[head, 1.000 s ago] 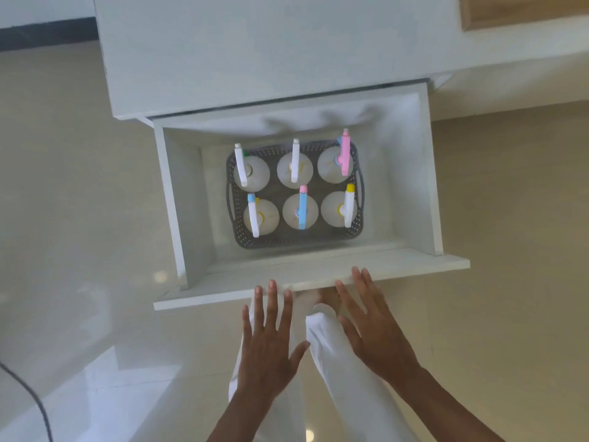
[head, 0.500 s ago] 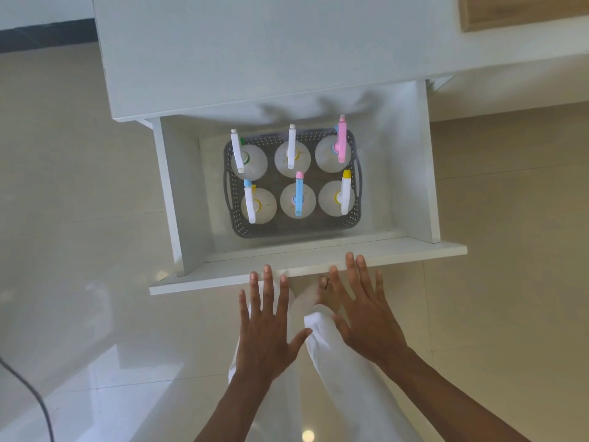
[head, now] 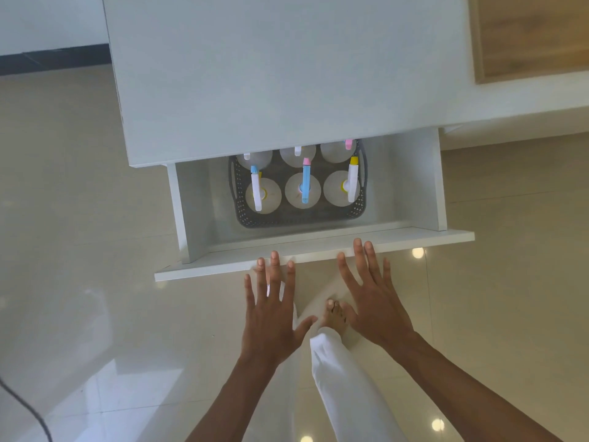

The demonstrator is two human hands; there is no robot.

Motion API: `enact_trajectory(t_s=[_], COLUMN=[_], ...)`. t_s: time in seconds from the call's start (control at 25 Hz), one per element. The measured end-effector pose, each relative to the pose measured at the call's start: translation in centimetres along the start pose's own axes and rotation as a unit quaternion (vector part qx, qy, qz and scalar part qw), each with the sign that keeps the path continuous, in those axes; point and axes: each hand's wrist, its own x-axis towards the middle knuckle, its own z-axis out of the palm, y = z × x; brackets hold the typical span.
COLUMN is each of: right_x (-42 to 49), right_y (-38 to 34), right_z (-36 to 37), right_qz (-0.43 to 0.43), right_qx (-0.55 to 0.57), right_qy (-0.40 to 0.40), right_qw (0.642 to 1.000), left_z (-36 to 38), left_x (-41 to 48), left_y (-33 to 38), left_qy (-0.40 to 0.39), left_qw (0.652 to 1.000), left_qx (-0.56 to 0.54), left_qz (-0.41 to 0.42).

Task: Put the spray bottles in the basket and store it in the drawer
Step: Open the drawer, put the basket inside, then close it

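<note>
A grey perforated basket [head: 360,207] sits inside the white drawer [head: 318,250], holding several white spray bottles with coloured nozzles. The front row shows fully: one with a blue-tipped head [head: 256,193], one with a blue and pink head [head: 306,185], one with a yellow-tipped head [head: 352,180]. The back row is half hidden under the cabinet top [head: 280,74]. My left hand [head: 271,311] and my right hand [head: 373,295] are flat and spread, fingertips on the drawer's front panel, holding nothing.
The drawer is partly pushed in under the white cabinet. Glossy beige floor tiles surround it. My white trouser leg [head: 344,384] and bare foot [head: 334,314] are below the hands. A dark cable [head: 28,409] lies at the lower left. A wooden panel [head: 529,36] is at the upper right.
The drawer has slid inward; the back row of bottles has gone partly under the cabinet top. Both hands moved forward with the drawer front.
</note>
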Motion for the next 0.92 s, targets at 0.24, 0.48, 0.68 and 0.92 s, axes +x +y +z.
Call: enact_trajectory(t_s=[0.24, 0.48, 0.68, 0.92], right_x=[4.0, 8.1, 11.9, 15.4], right_y=[0.4, 1.2, 1.8, 0.9], right_z=[-2.2, -4.1, -5.8, -6.9], right_qz=[0.007, -0.002, -0.015, -0.005], right_qx=[-0.032, -0.054, -0.064, -0.099], right_qy=[0.016, 0.044, 0.078, 0.172], right_qw=[0.999, 0.998, 0.995, 0.980], left_z=[-2.5, -4.8, -6.6, -8.4], left_x=[3.6, 7.5, 11.1, 13.7], left_y=[-1.5, -2.3, -2.5, -2.4], left_qy=[0.020, 0.032, 0.055, 0.118], left_qw=[1.000, 0.999, 0.998, 0.991], left_qx=[-0.003, 0.023, 0.033, 0.039], left_qz=[0.019, 0.006, -0.018, -0.047])
